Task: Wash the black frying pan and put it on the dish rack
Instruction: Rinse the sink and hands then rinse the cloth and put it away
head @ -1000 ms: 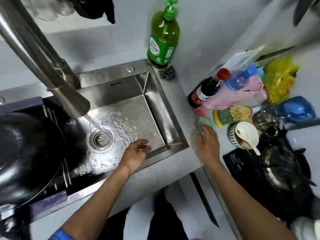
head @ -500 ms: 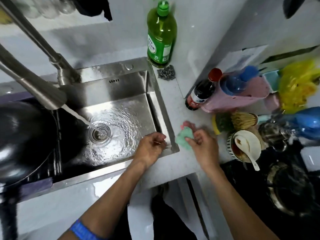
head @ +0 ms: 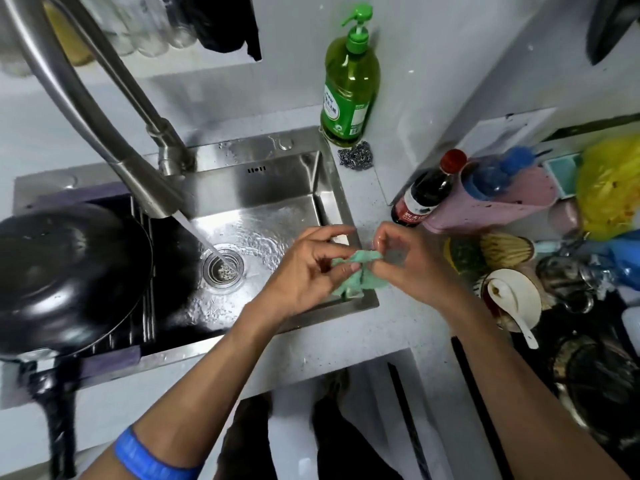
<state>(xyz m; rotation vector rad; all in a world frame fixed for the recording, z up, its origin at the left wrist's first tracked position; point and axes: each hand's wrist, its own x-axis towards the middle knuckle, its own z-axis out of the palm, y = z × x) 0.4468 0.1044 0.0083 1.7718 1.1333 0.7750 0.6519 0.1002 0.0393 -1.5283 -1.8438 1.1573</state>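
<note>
Left hand (head: 304, 271) and right hand (head: 408, 268) both pinch green cloth (head: 360, 278) over sink's (head: 263, 188) near-right corner. Black frying pan (head: 69, 278) upside down on rack (head: 145, 306), sink's left side. Faucet (head: 138, 174) running.
</note>
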